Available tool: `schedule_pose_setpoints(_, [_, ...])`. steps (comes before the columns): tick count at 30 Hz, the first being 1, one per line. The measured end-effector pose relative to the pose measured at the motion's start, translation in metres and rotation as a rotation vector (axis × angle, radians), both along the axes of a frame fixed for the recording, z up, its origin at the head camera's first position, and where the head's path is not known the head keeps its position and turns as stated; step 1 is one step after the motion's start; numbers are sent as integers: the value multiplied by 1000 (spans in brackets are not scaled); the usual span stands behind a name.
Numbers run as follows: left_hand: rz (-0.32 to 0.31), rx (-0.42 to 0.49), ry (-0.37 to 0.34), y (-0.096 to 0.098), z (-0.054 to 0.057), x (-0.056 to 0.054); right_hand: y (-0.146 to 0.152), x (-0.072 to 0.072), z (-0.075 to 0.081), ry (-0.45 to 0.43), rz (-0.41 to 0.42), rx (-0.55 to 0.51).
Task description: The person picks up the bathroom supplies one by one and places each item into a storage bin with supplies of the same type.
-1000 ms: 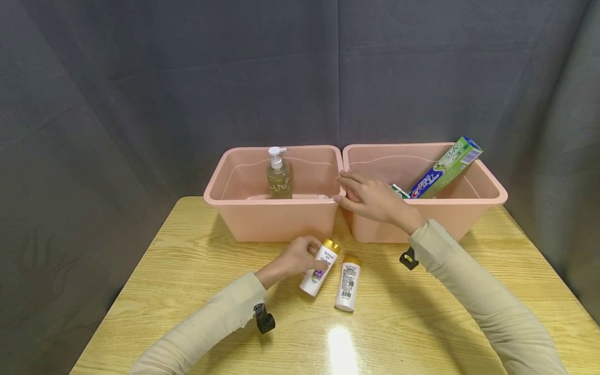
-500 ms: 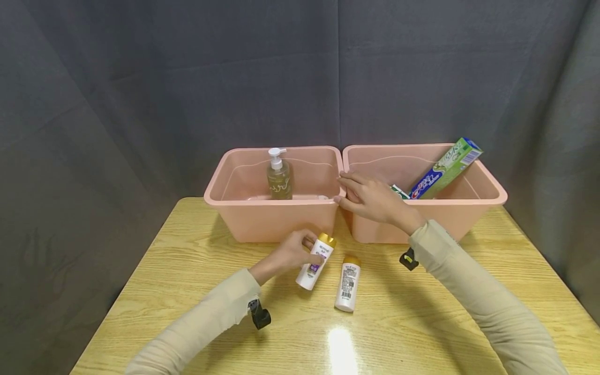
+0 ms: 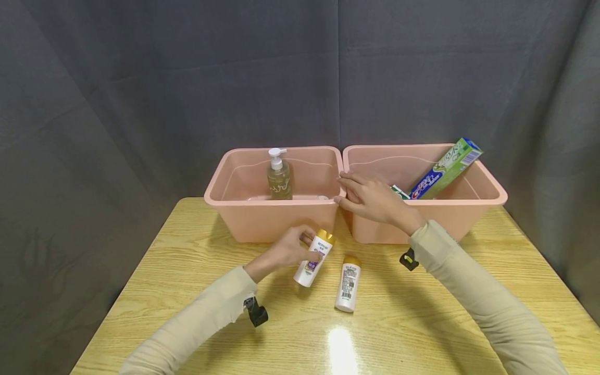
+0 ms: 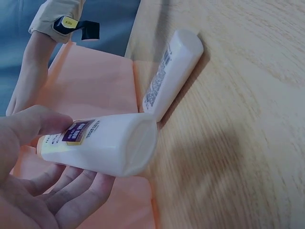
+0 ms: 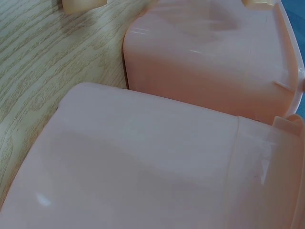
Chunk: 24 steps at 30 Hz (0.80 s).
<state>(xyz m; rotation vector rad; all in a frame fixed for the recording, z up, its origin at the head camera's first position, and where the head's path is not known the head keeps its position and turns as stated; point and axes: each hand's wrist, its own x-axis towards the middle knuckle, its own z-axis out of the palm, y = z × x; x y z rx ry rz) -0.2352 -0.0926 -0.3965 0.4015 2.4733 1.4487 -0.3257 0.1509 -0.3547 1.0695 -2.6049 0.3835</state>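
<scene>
In the head view my left hand (image 3: 286,249) holds a white shampoo bottle (image 3: 311,264) with a gold cap and a purple label. The left wrist view shows this bottle (image 4: 107,148) lifted off the table and tilted, thumb on one side and fingers on the other. A second white bottle (image 3: 347,286), gold-capped too, lies on the table with its barcode side up. My right hand (image 3: 372,198) grips the right rim of the left pink bin (image 3: 276,219), where it meets the right pink bin (image 3: 445,213). Its fingertips are largely hidden in the right wrist view.
A pump bottle (image 3: 279,179) stands inside the left bin. A green and blue toothpaste box (image 3: 445,169) leans out of the right bin, beside a partly hidden green-and-white item (image 3: 400,191). Behind the wooden table (image 3: 187,271) hangs a dark curtain (image 3: 225,78).
My left hand has raised the shampoo bottle slightly and moved it left and toward the left bin. The right hand has stayed at the rim.
</scene>
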Motion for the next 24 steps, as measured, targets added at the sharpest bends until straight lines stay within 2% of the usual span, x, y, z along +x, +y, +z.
schedule_pose_setpoints(8, [-1, 18, 11, -3, 5, -1, 0, 0, 0, 15, 13, -4])
schedule_pose_setpoints(15, [-38, 50, 38, -7, 10, -1, 0, 0, 0, 18, 15, -10])
schedule_pose_setpoints(24, [-31, 45, 34, -9, 19, -2, 0, 0, 1, 5, 6, -1])
